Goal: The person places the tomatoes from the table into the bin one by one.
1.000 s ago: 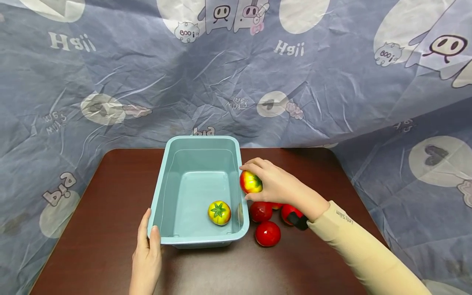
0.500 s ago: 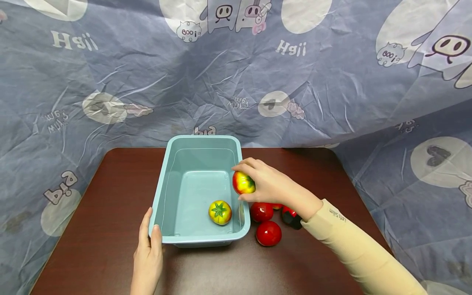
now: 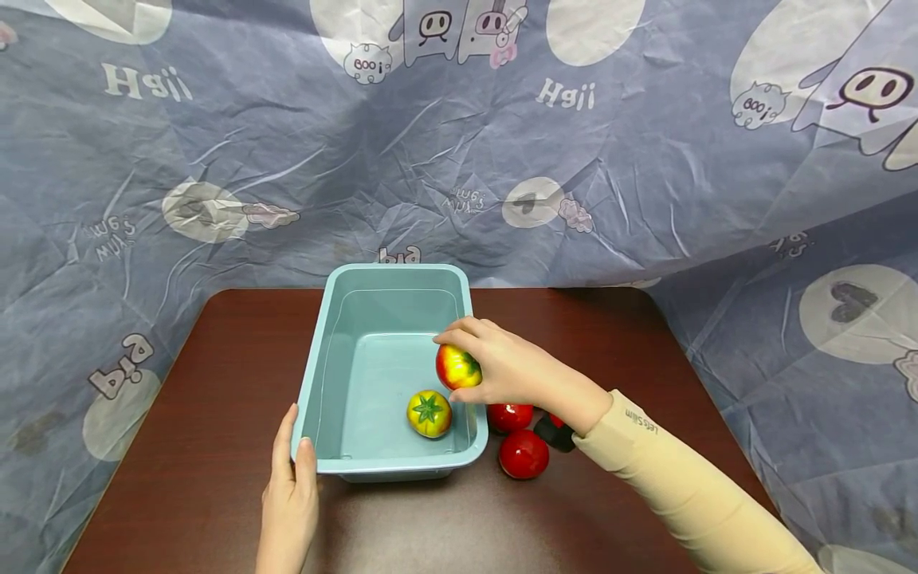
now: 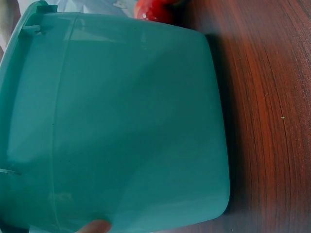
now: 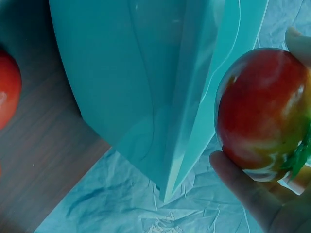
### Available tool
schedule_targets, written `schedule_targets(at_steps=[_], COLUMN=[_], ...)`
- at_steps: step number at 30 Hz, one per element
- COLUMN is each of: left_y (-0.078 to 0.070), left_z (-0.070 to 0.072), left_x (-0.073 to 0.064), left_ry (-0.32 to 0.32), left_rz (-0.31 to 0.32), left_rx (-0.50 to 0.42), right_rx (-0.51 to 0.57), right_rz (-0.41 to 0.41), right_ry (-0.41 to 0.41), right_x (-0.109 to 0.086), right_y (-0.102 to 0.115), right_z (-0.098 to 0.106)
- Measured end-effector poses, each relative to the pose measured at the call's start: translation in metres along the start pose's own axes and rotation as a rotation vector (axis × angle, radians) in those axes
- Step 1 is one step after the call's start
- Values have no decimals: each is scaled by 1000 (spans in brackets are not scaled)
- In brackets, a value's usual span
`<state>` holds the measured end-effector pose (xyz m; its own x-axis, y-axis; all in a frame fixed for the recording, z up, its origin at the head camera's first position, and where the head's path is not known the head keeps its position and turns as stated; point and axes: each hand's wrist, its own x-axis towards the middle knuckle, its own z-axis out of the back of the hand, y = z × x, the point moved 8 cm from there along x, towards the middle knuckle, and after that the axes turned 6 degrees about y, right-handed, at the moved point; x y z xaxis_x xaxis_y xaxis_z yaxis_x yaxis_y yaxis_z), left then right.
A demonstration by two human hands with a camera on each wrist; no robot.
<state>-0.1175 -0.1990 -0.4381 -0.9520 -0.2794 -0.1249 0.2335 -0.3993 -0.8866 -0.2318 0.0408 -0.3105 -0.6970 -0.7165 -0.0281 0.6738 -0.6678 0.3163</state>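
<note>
My right hand grips a red-and-yellow tomato with a green top, thumb below and fingers above. It hangs over the right side of a light blue plastic bin, just inside the rim. The right wrist view shows the tomato beside the bin wall. On the bin floor sits a yellow tomato with a star-shaped green top. My left hand holds the near left corner of the bin, thumb at the front and fingers along the left side. A fingertip shows against the bin in the left wrist view.
Right of the bin, red tomatoes lie on the dark brown wooden table, partly hidden by the right arm. A crumpled blue-grey printed sheet hangs behind the table and along its sides.
My right hand has carried the red-and-yellow tomato left, from outside the right rim to over the inside of the bin. The left hand and the bin have stayed almost still.
</note>
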Motion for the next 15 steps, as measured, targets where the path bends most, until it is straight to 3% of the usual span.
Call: schedule_targets(at_steps=[15], left_y=[1], left_z=[0], left_x=[0], left_ry=[2], left_rz=[-10], left_rx=[-3], right_rx=[11], right_rz=[63], right_ry=[56], right_x=[4], right_y=[14], right_z=[-23])
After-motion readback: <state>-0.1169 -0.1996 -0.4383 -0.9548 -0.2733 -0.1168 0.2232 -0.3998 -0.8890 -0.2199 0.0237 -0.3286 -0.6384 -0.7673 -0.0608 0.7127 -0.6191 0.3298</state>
